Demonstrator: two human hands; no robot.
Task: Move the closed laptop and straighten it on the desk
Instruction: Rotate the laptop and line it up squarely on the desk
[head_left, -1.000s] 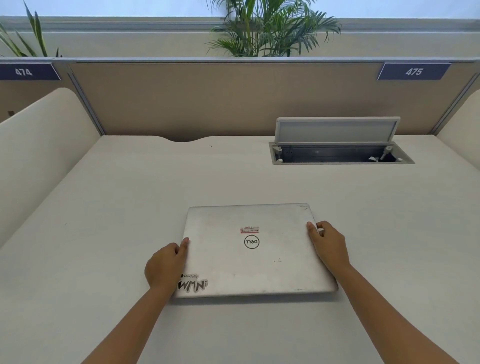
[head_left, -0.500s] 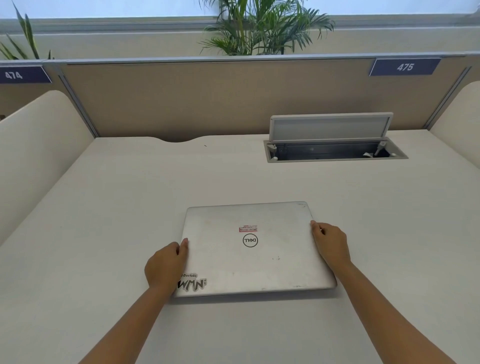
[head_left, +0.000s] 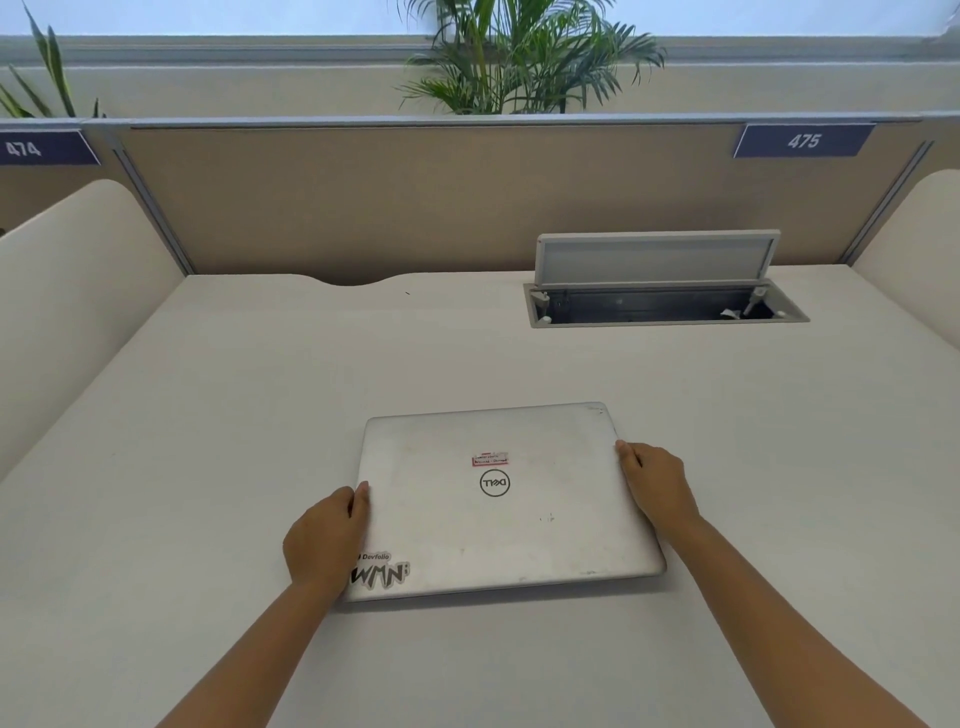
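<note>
A closed silver laptop (head_left: 498, 509) with a round logo and stickers on its lid lies flat on the pale desk (head_left: 208, 415), near the middle front. It sits slightly turned, its right side a little farther from me than its left. My left hand (head_left: 324, 540) grips its left edge near the front corner, thumb on the lid. My right hand (head_left: 657, 483) holds its right edge, fingers curled around the side.
An open cable hatch (head_left: 660, 306) with a raised grey flap is set in the desk at the back right. A tan partition (head_left: 415, 197) closes the back, and curved cream side panels (head_left: 67, 291) stand left and right. Plants rise behind the partition.
The laptop and both hands hold almost the same place; the laptop has turned very slightly. The camera view has shifted a little.
</note>
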